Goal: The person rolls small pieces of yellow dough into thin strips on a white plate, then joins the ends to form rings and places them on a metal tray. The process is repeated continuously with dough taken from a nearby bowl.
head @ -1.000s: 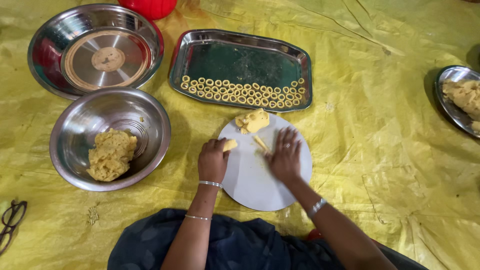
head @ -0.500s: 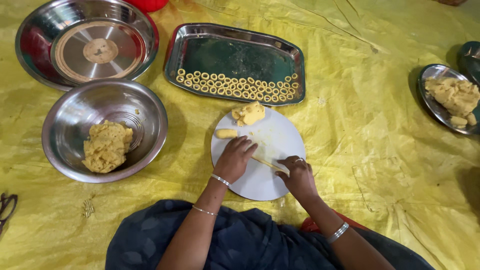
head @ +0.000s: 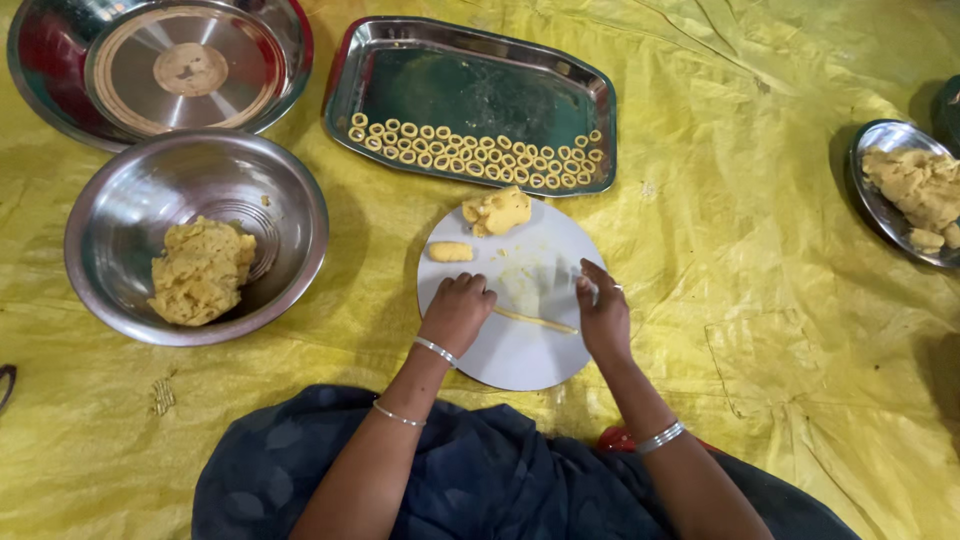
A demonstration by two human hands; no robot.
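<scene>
Dough rope (head: 535, 320), thin and yellow, lies on the round white board (head: 520, 360) between the left hand (head: 457, 312), loosely curled at one end, and the flat-open right hand (head: 602, 315) at the other. Spare dough lumps (head: 497, 211) wait at the board's far edge, near the steel tray (head: 480, 85) of rings.

Between the left hand (head: 457, 312) and right hand (head: 603, 318) the round white board (head: 520, 360) lies bare except for a thin rolled yellow dough strand (head: 536, 321). Ahead, a small dough piece (head: 450, 251) and a larger dough lump (head: 497, 211) sit before the rectangular steel tray of dough rings (head: 470, 90). Left, the round steel bowl holding dough (head: 196, 235) blocks passage. Right, crinkled yellow sheet (head: 740, 280) stays open up to a steel plate of dough (head: 885, 200).
</scene>
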